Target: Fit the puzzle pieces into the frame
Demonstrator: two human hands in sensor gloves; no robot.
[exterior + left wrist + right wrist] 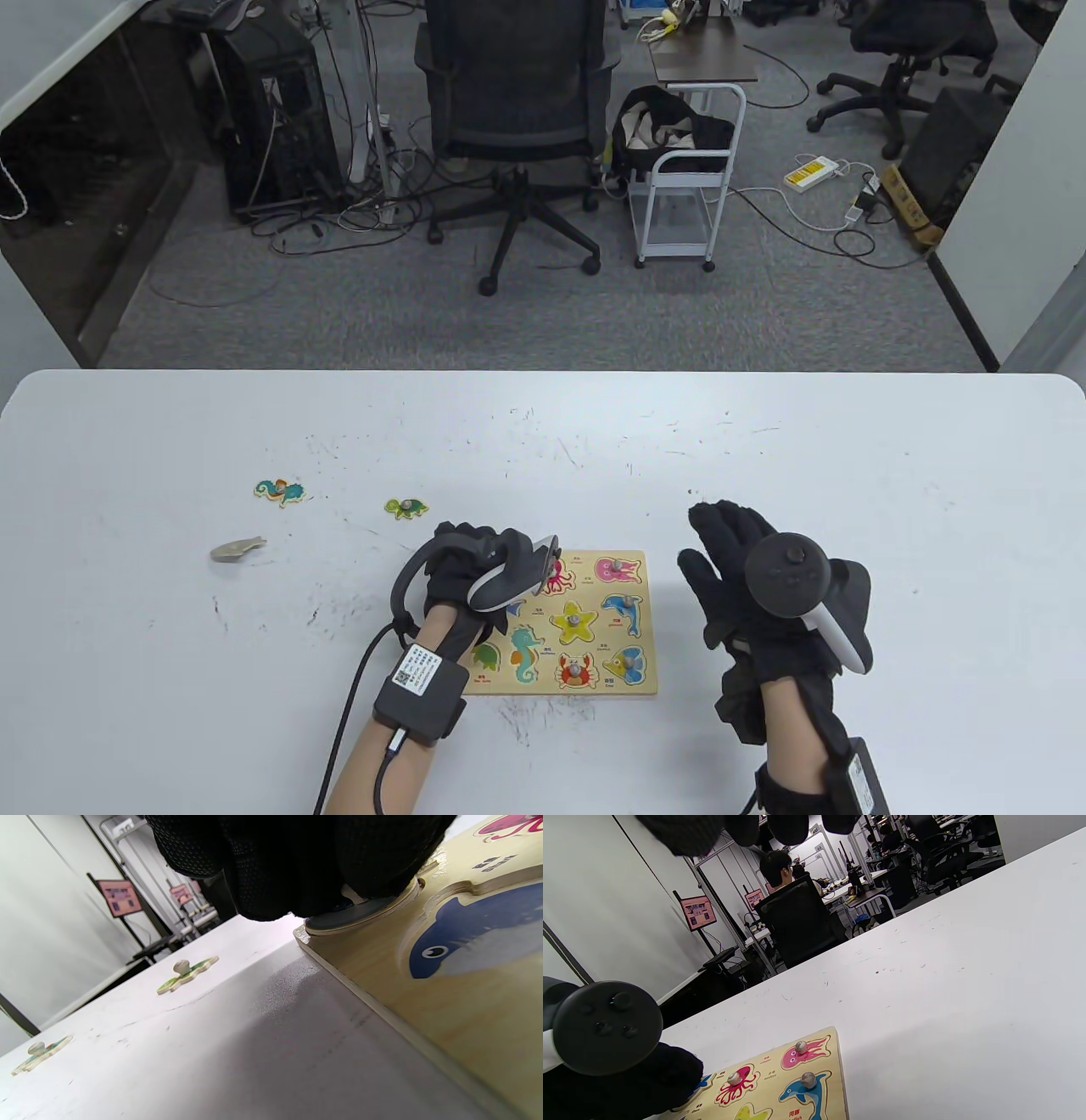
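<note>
the desk [764, 441] is white and scuffed, and the wooden frame [649, 628] lies flat near its front edge between the two hands. most slots are filled: octopus, jellyfish, star, dolphin, seahorse, crab and a fish. the shark slot [475, 938] on the frame's left side shows only its printed picture, so it looks empty.

the left hand [475, 569] sits over the frame's far left corner. in the left wrist view its fingers [297, 861] press down together on a dark blue piece [352, 914], which rides partly above the rim of its recess instead of lying flush. the risk here is a jam: if the piece is turned slightly off its outline, pressing harder could wedge it or tip the frame's corner and slide the frame across the desk, since nothing braces it.

the right hand [764, 586] hovers just right of the frame, fingers spread and holding nothing, touching no piece.

three loose pieces wait well to the left: a grey one [237, 550], a blue-green one [280, 491] and a turtle [407, 508]. a sliding frame or a sweeping left forearm could knock them further off.
</note>
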